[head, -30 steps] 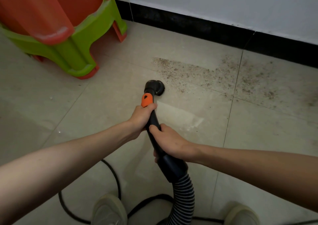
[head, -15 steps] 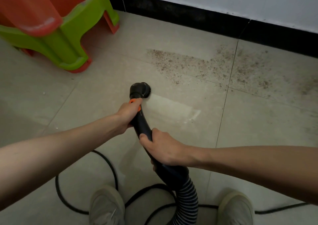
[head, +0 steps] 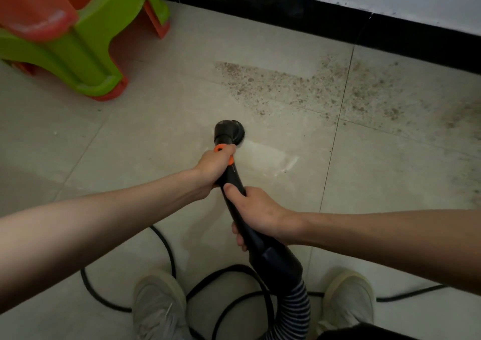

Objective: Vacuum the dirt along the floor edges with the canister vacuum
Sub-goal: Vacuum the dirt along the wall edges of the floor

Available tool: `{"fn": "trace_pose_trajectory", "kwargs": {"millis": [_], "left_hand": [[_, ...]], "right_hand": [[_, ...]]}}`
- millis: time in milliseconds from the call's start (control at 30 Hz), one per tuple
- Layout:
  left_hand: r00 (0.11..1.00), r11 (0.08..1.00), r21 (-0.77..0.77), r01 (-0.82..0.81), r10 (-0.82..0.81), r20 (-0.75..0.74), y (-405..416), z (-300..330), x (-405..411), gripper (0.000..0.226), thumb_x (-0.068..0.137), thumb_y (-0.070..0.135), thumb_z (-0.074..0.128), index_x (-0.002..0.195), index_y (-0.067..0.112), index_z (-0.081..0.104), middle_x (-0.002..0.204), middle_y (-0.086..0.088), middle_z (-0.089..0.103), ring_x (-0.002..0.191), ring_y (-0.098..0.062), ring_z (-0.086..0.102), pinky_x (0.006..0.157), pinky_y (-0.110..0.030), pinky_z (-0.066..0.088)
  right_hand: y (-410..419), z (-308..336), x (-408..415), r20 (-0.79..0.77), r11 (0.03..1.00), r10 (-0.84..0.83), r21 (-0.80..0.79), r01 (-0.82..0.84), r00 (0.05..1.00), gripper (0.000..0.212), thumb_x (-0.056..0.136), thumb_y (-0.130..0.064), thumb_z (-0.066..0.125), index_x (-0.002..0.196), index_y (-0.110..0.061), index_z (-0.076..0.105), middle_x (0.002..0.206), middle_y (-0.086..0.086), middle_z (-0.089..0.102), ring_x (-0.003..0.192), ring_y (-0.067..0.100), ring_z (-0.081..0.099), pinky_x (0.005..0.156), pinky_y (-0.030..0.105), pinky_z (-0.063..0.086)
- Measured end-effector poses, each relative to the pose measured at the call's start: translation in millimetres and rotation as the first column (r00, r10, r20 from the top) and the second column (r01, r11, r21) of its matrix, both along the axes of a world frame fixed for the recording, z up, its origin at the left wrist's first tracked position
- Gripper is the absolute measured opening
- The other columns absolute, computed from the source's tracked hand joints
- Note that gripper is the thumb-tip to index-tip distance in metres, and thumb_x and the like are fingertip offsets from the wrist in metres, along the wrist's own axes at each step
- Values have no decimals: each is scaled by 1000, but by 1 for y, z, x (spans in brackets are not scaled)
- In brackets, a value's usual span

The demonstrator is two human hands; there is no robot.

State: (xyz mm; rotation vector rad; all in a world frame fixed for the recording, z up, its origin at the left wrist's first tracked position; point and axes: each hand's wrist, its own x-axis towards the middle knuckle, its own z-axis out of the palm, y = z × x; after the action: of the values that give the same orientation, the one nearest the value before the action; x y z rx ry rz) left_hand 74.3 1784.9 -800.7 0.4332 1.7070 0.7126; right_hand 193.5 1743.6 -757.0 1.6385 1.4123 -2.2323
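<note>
Both hands wrapped round the black vacuum wand (head: 235, 196): left hand (head: 214, 166) gripping far up by the orange collar (head: 223, 151), right hand (head: 256, 214) curled round nearer the striped hose (head: 292, 311). Round brush nozzle (head: 230, 131) down on the pale tiled floor (head: 156, 136), near-left of the brown dirt (head: 312, 87) spread toward the black skirting (head: 312, 19). Far left, green and orange stacked stools (head: 78, 40); near, black cord (head: 166, 248) looping past two pale shoes (head: 156, 306).

Single head-worn view, wide-angle — looking forward and steeply down over both forearms, shoes (head: 158, 306) at the near edge, floor (head: 156, 136) close below, skirting (head: 299, 14) along the far edge.
</note>
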Motion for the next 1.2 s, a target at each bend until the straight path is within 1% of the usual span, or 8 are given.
{"fn": "trace_pose_trajectory", "kwargs": {"millis": [100, 267, 400, 633, 800, 933, 1133, 1200], "left_hand": [[999, 998, 35, 48, -48, 14, 26, -2, 7, 26, 94, 33, 52, 81, 11, 49, 70, -3, 47, 60, -15, 48, 52, -25, 39], [993, 992, 50, 116, -116, 6, 58, -10, 10, 34, 92, 38, 54, 100, 5, 50, 74, -4, 49, 62, -16, 50, 53, -25, 39], [994, 992, 64, 107, -105, -31, 69, -15, 0, 35, 93, 38, 53, 99, 4, 50, 75, -5, 49, 63, -16, 49, 54, -25, 39], [986, 995, 93, 41, -24, -168, 89, -21, -48, 39, 92, 39, 54, 100, 1, 55, 84, -11, 55, 64, -20, 52, 58, -28, 41], [967, 995, 98, 2, 23, -254, 107, -25, -79, 40, 92, 40, 53, 98, 1, 55, 87, -13, 57, 65, -21, 53, 60, -29, 42], [965, 994, 109, -14, 42, -257, 119, -28, -90, 39, 92, 40, 54, 99, 2, 55, 83, -11, 56, 63, -21, 52, 57, -28, 42], [966, 994, 105, 34, -6, -258, 134, -27, -100, 38, 92, 41, 53, 96, 4, 54, 82, -10, 56, 63, -20, 52, 56, -28, 42], [964, 993, 95, 72, -44, -262, 137, -27, -101, 39, 93, 42, 52, 99, 4, 53, 81, -9, 55, 63, -20, 52, 56, -28, 42]], "right_hand": [[14, -4, 0, 44, 996, -66, 70, 63, 997, 46, 102, -46, 35, 88, -4, 47, 64, 13, 56, 41, 21, 54, 45, 32, 50], [37, -10, -5, 68, 983, -143, 123, 134, 987, 42, 102, -44, 35, 84, -6, 45, 65, 13, 57, 45, 24, 56, 48, 33, 51], [48, -16, -16, 58, 985, -135, 117, 128, 989, 41, 101, -44, 36, 85, -8, 44, 65, 13, 57, 44, 23, 57, 47, 31, 52], [74, -28, -58, -12, 987, -92, 132, 92, 996, 40, 101, -41, 38, 81, -7, 43, 63, 14, 54, 40, 22, 54, 40, 28, 49], [92, -39, -92, -54, 985, -88, 142, 95, 995, 37, 100, -40, 41, 82, -7, 43, 63, 15, 53, 42, 25, 54, 42, 30, 48], [105, -45, -106, -66, 984, -70, 157, 79, 995, 34, 100, -39, 40, 96, -5, 45, 65, 15, 55, 43, 24, 55, 40, 28, 49], [116, -49, -116, -92, 976, -130, 162, 144, 987, 33, 99, -41, 42, 91, -9, 43, 65, 13, 55, 39, 21, 54, 37, 26, 48], [116, -50, -117, -92, 973, -148, 163, 162, 985, 33, 99, -43, 41, 96, -9, 44, 67, 13, 56, 38, 20, 54, 39, 26, 48]]}}
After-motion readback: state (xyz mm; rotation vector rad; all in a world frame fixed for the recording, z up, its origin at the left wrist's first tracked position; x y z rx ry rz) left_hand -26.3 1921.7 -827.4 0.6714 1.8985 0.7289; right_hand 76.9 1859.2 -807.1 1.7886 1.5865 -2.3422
